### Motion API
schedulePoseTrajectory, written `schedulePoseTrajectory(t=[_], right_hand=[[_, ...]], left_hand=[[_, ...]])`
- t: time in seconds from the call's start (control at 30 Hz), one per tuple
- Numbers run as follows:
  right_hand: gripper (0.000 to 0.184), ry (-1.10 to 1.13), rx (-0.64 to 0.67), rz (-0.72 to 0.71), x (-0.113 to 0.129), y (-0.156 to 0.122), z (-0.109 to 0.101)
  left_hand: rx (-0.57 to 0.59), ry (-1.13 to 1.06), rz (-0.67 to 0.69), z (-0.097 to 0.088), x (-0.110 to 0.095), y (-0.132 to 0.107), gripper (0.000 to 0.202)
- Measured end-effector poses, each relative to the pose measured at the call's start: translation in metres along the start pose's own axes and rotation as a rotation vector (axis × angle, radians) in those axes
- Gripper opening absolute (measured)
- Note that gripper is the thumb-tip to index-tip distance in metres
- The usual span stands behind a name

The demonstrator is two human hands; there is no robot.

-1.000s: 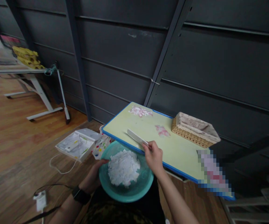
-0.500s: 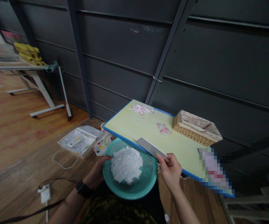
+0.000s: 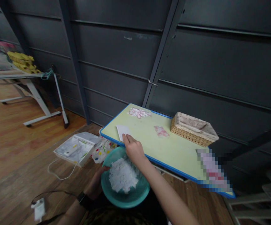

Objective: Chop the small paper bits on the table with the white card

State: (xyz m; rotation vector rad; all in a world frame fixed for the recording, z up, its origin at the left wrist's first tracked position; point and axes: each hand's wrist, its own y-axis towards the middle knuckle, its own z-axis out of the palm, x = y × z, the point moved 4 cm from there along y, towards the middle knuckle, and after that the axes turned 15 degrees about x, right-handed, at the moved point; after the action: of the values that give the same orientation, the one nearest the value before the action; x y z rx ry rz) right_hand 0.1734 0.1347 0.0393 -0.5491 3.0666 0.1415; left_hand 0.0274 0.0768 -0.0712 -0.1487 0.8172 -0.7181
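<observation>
My left hand (image 3: 100, 175) grips the rim of a teal bowl (image 3: 126, 195) held below the table's front edge; the bowl is heaped with small white paper scraps (image 3: 122, 175). My right hand (image 3: 133, 149) reaches over the bowl to the near left corner of the pale green table (image 3: 173, 147) and its fingers pinch a white card (image 3: 122, 131) that lies there. Two small heaps of pink and white scraps (image 3: 139, 112) rest farther back on the table.
A wicker basket (image 3: 193, 128) stands at the table's back right, with a blurred-out item (image 3: 212, 170) at its right end. On the wooden floor lie an open white box (image 3: 75, 148), a spotted bag (image 3: 101, 148), cables and a charger (image 3: 38, 210). A white-legged table (image 3: 32, 90) stands far left.
My right hand carried the white card from over the bowl's right side to the table's near left corner, where it now lies flat. The bowl stays held in my left hand.
</observation>
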Motion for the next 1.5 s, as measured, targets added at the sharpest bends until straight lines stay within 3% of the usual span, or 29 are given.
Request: schedulePoseTrajectory(t=[0.1, 0.23, 0.37, 0.43, 0.53, 0.73, 0.83, 0.93, 1.13, 1.27, 1.37, 1.5], right_hand=[[0.046, -0.044, 0.031, 0.099, -0.017, 0.0, 0.001], [0.047, -0.03, 0.007, 0.195, -0.057, -0.024, 0.003], [0.047, 0.007, -0.048, 0.282, -0.103, -0.044, -0.003], [0.048, 0.021, -0.083, 0.303, -0.113, -0.044, -0.008], [0.049, 0.032, -0.116, 0.229, -0.099, -0.028, -0.013], [0.045, -0.002, 0.029, -0.063, -0.018, 0.028, -0.001], [0.043, -0.024, 0.081, 0.034, -0.012, 0.047, -0.003], [0.043, -0.019, 0.131, 0.202, -0.03, 0.049, -0.007], [0.046, 0.02, 0.062, 0.358, -0.079, 0.002, -0.007], [0.04, 0.192, -0.199, 0.397, -0.114, -0.053, -0.015], [0.035, 0.334, -0.401, 0.504, -0.142, -0.098, -0.023], [0.038, 0.67, -0.382, 0.468, -0.163, -0.125, -0.015]], left_hand=[[0.007, -0.048, -0.016, -0.012, 0.013, 0.003, 0.039], [-0.023, -0.097, -0.042, -0.025, 0.032, 0.007, 0.035], [-0.052, -0.132, -0.047, -0.028, 0.047, 0.013, 0.031], [-0.066, -0.147, -0.043, -0.028, 0.05, 0.016, 0.031], [-0.08, -0.166, -0.03, -0.028, 0.052, 0.021, 0.033], [-0.107, -0.19, -0.036, -0.033, 0.052, 0.026, 0.047], [-0.129, -0.198, -0.046, -0.038, 0.052, 0.024, 0.053], [-0.117, -0.192, -0.026, -0.04, 0.051, 0.022, 0.055], [-0.095, -0.187, -0.019, -0.041, 0.056, 0.026, 0.058], [-0.077, -0.159, -0.012, -0.045, 0.058, 0.029, 0.057], [-0.071, -0.137, -0.005, -0.048, 0.058, 0.029, 0.052], [-0.065, -0.161, 0.018, -0.048, 0.057, 0.03, 0.051]])
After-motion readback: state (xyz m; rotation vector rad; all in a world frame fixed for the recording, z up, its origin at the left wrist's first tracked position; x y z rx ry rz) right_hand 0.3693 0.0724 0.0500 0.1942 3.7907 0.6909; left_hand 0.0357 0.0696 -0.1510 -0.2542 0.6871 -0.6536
